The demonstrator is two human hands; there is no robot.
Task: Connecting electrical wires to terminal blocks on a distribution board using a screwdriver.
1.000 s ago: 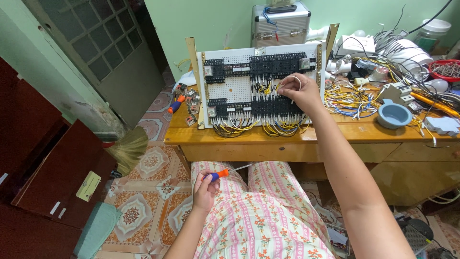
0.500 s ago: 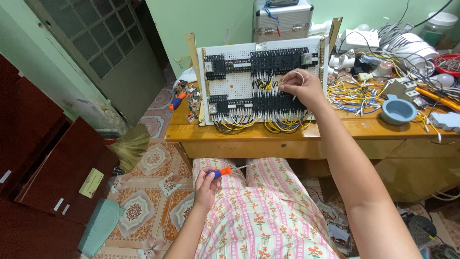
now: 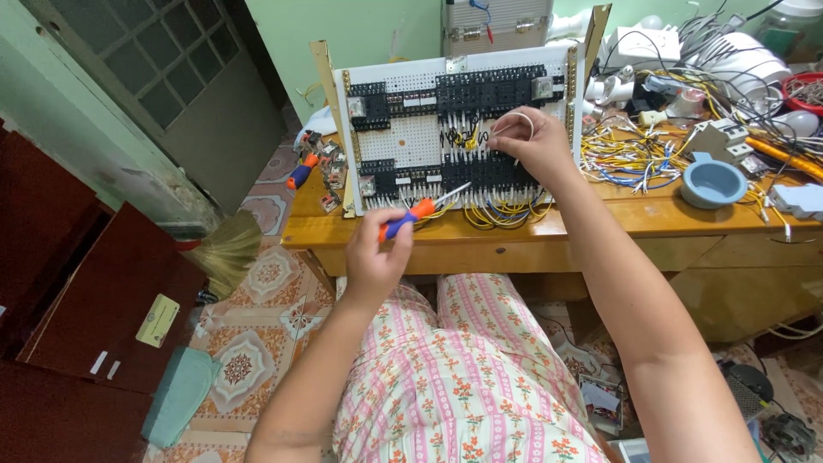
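Left hand [image 3: 375,257], down at the lap a moment ago, is now lifting to desk-edge height, fingers closing around an orange-and-blue-handled screwdriver [image 3: 413,216], metal tip angling up-right toward the right hand. Right hand [image 3: 533,141] is staying against the white perforated wiring panel [image 3: 459,133], pinching a thin white wire loop [image 3: 513,124] just above its fingertips. Round blue plastic bowl [image 3: 713,182] is sitting well right of it.

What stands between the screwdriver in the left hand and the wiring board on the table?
Nothing visible does. The left hand holds the screwdriver with its tip toward the wiring board, open air between them. The right hand works farther right.
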